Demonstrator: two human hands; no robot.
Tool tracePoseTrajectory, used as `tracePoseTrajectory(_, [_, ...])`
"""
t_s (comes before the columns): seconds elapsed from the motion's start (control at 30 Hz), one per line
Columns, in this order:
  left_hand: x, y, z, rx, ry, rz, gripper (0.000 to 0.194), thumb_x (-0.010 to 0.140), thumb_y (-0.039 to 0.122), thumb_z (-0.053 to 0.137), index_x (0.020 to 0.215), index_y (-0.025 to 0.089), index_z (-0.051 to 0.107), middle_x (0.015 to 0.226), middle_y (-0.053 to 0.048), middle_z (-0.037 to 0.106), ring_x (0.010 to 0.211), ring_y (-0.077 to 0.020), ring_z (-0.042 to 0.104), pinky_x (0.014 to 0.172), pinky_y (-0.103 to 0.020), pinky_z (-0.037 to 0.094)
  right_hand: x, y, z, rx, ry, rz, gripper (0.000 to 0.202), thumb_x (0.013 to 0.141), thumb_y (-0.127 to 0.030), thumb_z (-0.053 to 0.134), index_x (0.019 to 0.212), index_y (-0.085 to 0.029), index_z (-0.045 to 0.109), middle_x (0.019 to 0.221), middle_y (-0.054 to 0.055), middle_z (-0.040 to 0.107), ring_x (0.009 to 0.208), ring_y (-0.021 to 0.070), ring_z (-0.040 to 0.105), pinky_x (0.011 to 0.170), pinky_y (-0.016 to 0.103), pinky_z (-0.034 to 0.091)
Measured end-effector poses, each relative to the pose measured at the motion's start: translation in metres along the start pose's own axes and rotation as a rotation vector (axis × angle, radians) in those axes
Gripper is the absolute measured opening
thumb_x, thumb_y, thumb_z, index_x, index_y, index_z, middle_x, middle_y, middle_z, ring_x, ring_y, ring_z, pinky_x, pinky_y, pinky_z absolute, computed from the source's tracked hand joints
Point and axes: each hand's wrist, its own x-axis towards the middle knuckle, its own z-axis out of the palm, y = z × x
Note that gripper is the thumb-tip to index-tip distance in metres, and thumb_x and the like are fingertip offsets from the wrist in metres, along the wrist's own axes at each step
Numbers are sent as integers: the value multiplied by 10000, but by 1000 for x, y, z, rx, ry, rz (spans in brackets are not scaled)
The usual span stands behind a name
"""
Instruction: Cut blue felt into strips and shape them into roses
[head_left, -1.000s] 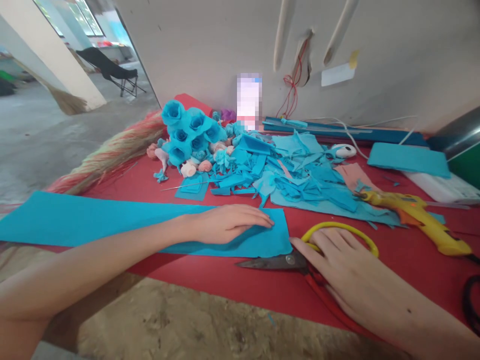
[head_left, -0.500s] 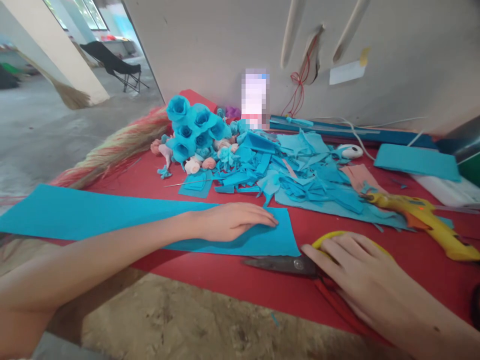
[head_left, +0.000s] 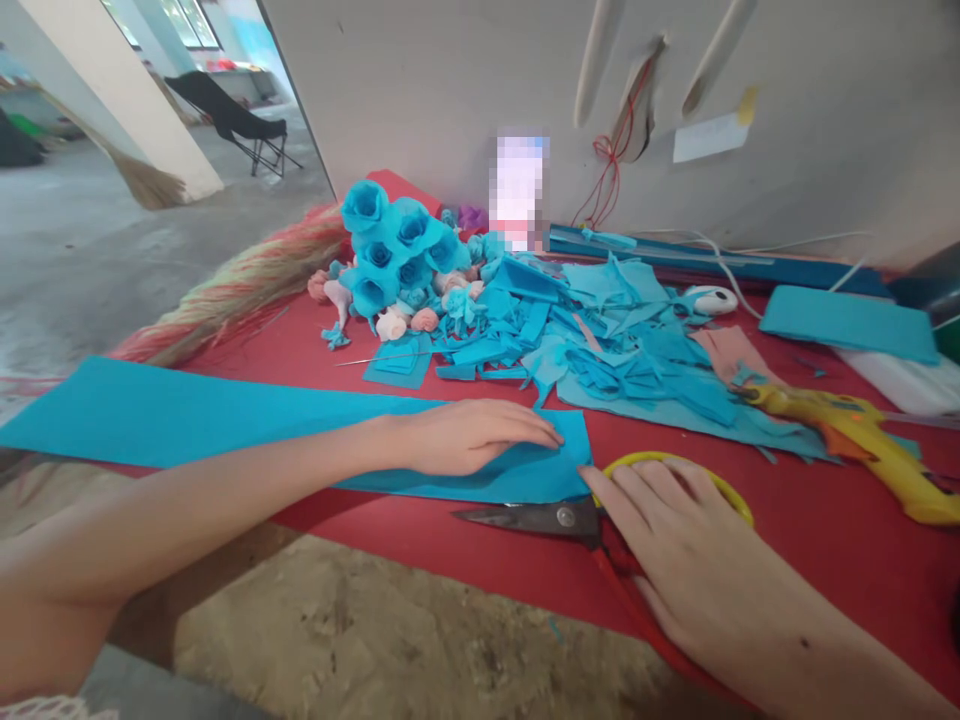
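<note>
A long strip of blue crepe paper [head_left: 225, 410] lies along the front of the red table, reaching past its left edge. My left hand [head_left: 472, 435] rests flat on the strip near its right end, fingers stretched out and pointing right. At the strip's lower right corner, my right hand [head_left: 667, 530] grips a pair of scissors [head_left: 566, 518] with one yellow and one red handle. The dark blades look closed and point left, along the paper's near edge. My right fingertips touch or nearly touch that corner; exact contact is unclear.
Blue paper flowers [head_left: 379, 250] and a heap of blue scraps [head_left: 637, 365] cover the table's back. A yellow glue gun [head_left: 862, 440] lies at the right, below a folded blue paper stack [head_left: 847, 322]. A blurred-out bright screen [head_left: 519, 190] leans on the wall.
My right hand and the scissors have shifted left, bringing the blades farther along the paper's near edge. My left hand stays on the paper. The camera view has moved slightly.
</note>
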Motion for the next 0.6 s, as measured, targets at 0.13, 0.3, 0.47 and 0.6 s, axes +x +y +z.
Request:
tracePoseTrajectory(0.13, [0,0,0,-5,13,14,375,882,51,278,1163,84,523,1249,-104,533,1210,-150,432,1057,-282,315,5,-1,0,7,-18,-19,438,624,-93,456,1051,-90,553,847,99,627,784,251,515,737,373,363])
tracePoseTrajectory(0.3, [-1,-1,1,-4,14,13,378,878,47,280,1169,89,519,1259,-103,525,1214,-156,427,1058,-292,313,10,2,3,1,14,-74,433,617,-60,430,1037,-87,531,785,92,618,743,250,518,688,353,359])
tracePoseTrajectory(0.47, [0,-3,1,-18,8,21,382,873,45,279,1173,88,511,1266,-102,517,1217,-156,420,1061,-302,306,10,6,1,14,54,-163,400,665,-14,381,1017,-116,541,665,48,585,665,219,495,699,335,337])
tracePoseTrajectory(0.6, [0,-1,0,-39,4,11,371,878,51,291,1168,112,514,1257,-89,528,1217,-146,421,1061,-295,303,11,7,-1,48,13,-201,424,720,-18,334,1009,-189,592,612,26,539,627,215,475,704,353,309])
